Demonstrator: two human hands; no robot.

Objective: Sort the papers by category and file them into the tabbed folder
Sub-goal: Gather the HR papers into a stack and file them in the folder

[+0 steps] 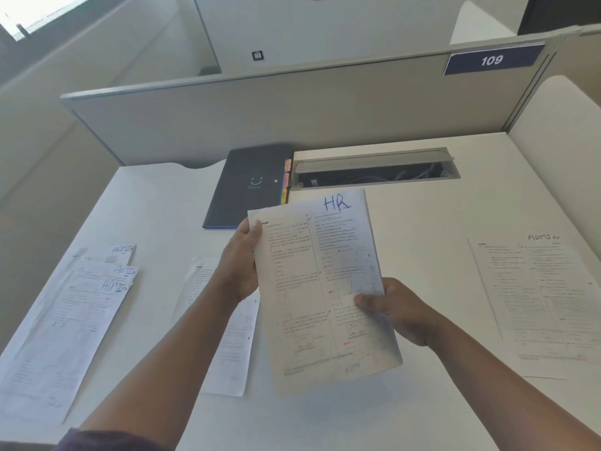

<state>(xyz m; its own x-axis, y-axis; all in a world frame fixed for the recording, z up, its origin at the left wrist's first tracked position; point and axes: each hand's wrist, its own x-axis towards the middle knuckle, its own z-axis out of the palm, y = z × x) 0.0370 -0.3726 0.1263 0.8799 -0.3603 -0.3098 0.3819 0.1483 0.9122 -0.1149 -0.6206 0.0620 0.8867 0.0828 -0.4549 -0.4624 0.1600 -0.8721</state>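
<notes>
The printed text on every sheet is too blurred to read; only the handwritten headings come through. The left hand's [239,268] fingers are hidden behind the HR sheet [325,288], and only its thumb shows, pinching the sheet's upper left edge. The right hand [395,309] pinches the right edge lower down, thumb on the front and fingers behind. The sheet is held up off the worktop [422,216], tilted a little, over the middle; it is a two-column printed page with small diagrams, pink marks and "HR" in blue ink at its top. A second page may lie behind it, but that cannot be told. A loose sheet [227,336] on the worktop is partly covered by the left forearm, its heading out of sight. At the left edge lie three overlapping ADMIN sheets [65,320], fanned so each heading shows, the lowest running out of view. Near the right edge lies another sheet marked ADMIN [536,297], cut off by the frame. The folder [250,183], dark, closed, with coloured tabs along its right side, lies at the back edge against the partition [260,118], just beside an open cable tray [374,170]. Bare worktop lies between the HR sheet and the right-hand ADMIN sheet, and along the near edge.
</notes>
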